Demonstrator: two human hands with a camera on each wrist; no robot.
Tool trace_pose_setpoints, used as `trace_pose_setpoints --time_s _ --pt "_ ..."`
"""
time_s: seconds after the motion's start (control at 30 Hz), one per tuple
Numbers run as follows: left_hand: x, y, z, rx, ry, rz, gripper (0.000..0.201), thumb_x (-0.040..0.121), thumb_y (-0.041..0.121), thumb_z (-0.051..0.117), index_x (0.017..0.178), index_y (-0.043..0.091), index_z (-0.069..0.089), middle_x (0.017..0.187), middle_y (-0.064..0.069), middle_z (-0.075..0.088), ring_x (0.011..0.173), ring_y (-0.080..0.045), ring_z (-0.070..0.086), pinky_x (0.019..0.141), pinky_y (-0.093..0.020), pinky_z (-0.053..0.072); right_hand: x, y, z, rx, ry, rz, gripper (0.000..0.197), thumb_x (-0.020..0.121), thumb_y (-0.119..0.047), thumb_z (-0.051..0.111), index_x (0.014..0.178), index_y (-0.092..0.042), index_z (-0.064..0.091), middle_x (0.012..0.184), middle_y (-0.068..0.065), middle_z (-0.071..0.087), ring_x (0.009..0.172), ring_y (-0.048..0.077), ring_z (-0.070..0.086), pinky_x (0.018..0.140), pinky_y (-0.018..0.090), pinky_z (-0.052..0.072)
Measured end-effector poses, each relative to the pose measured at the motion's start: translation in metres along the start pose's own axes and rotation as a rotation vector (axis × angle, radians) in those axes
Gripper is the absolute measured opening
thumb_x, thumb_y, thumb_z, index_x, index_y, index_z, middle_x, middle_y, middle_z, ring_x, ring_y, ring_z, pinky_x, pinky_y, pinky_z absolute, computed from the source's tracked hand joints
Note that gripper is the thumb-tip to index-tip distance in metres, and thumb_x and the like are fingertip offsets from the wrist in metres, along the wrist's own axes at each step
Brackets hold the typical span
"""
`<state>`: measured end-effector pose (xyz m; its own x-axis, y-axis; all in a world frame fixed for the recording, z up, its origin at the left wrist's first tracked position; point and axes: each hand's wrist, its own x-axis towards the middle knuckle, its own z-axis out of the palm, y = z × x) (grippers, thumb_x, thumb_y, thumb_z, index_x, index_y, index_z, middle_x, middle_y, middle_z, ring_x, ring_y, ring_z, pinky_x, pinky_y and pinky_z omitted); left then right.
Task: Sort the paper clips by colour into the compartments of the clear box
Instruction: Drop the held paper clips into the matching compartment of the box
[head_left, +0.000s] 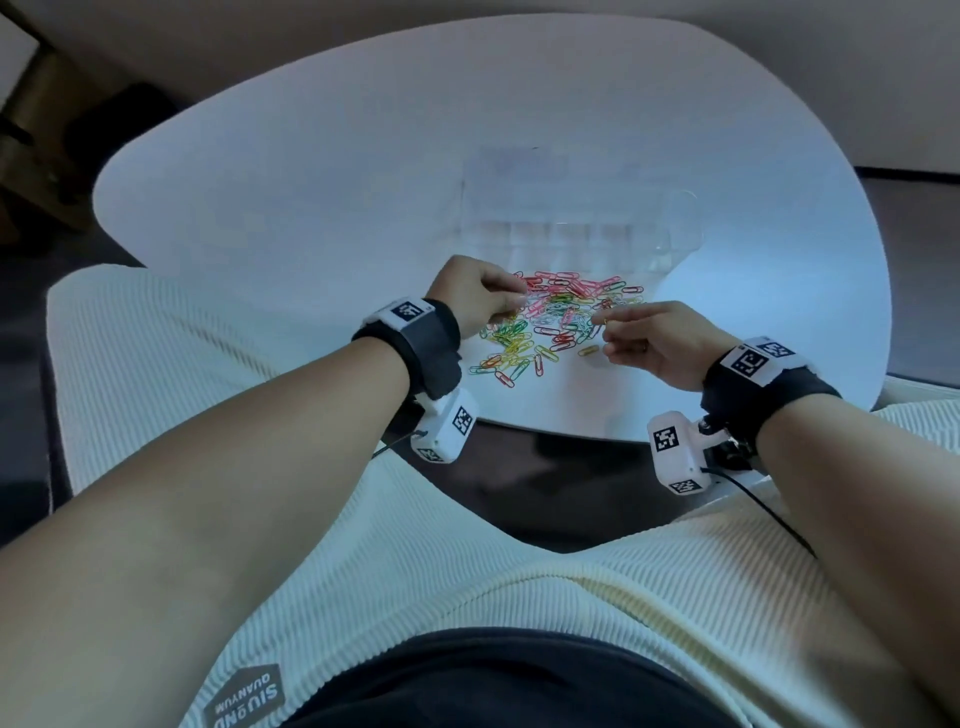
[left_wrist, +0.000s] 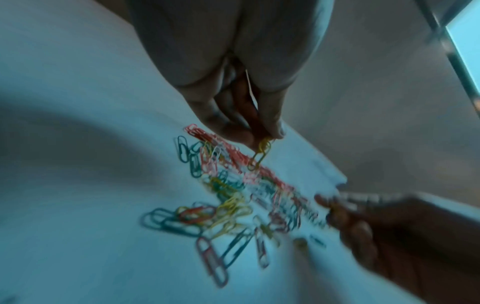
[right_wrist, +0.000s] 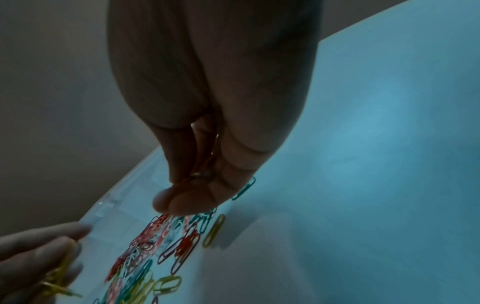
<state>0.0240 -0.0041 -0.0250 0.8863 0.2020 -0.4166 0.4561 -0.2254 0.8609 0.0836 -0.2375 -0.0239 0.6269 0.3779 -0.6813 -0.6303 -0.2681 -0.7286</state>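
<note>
Head view, nearest ground: cream ribbed fabric (head_left: 467, 582) covers the lap, with dark floor (head_left: 545, 467) showing between it and the table edge. Both forearms carry black wrist straps with white marker blocks. Left hand (head_left: 475, 296) hangs over the left margin of the paper clips (head_left: 558, 319), thumb and fingers pinching a small bunch of yellow clips (left_wrist: 261, 153), as the left wrist view shows despite blur. Right hand (head_left: 649, 338) is at the right margin of the pile, fingers drawn together; the right wrist view suggests something reddish held between them, but what it is cannot be told. One yellow clip (right_wrist: 214, 230) lies apart, just beside the right fingers. The mixed heap lies loose on the white table (head_left: 260, 208), between the hands. Clear box (head_left: 566, 223) sits just beyond the pile, its compartments faint. Beyond the table, a beige wall (head_left: 467, 21) and brown furniture (head_left: 36, 145) far beyond the left hand.
</note>
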Motion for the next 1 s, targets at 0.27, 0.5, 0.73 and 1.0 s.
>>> trace_pose_setpoints --time_s 0.27,0.5,0.73,1.0 --pt "-0.011 0.011 -0.004 -0.442 -0.101 -0.145 0.011 0.090 -0.005 0.058 0.094 0.000 0.068 0.083 -0.017 0.066 0.064 -0.015 0.071 0.061 -0.022 0.058 0.001 -0.002 0.008 0.136 -0.031 0.095 0.028 0.098 -0.024 0.050 0.079 -0.006 0.062 0.066 0.005 0.059 0.055 0.017 0.057 0.056 0.025 0.052" --pt "-0.012 0.016 -0.001 -0.501 -0.094 -0.207 0.024 0.097 -0.006 0.044 0.094 0.001 0.067 0.073 -0.013 0.057 0.058 -0.017 0.057 0.052 -0.024 0.050 0.004 -0.003 0.013 -0.500 0.218 -0.061 0.036 0.095 -0.036 0.054 0.067 -0.013 0.058 0.048 -0.003 0.036 0.045 0.016 0.029 0.043 0.022 0.028" --pt "-0.012 0.027 -0.004 -0.483 0.027 -0.375 0.023 0.079 -0.002 0.030 0.068 0.011 0.045 0.059 -0.004 0.028 0.045 -0.013 0.015 0.043 -0.017 0.015 0.006 0.010 0.014 -1.131 0.262 -0.269 0.010 0.083 -0.035 0.073 0.090 -0.029 0.077 0.098 0.000 0.071 0.090 0.020 0.064 0.073 0.026 0.046" --pt "-0.019 0.009 0.009 0.862 -0.161 0.013 0.014 0.086 0.031 0.056 0.095 0.026 0.064 0.108 0.003 0.066 0.093 -0.022 0.059 0.073 -0.029 0.042 0.006 0.014 0.023 -1.319 0.284 -0.243 0.011 0.086 -0.037 0.067 0.093 -0.032 0.075 0.094 0.000 0.071 0.078 0.021 0.060 0.066 0.026 0.044"
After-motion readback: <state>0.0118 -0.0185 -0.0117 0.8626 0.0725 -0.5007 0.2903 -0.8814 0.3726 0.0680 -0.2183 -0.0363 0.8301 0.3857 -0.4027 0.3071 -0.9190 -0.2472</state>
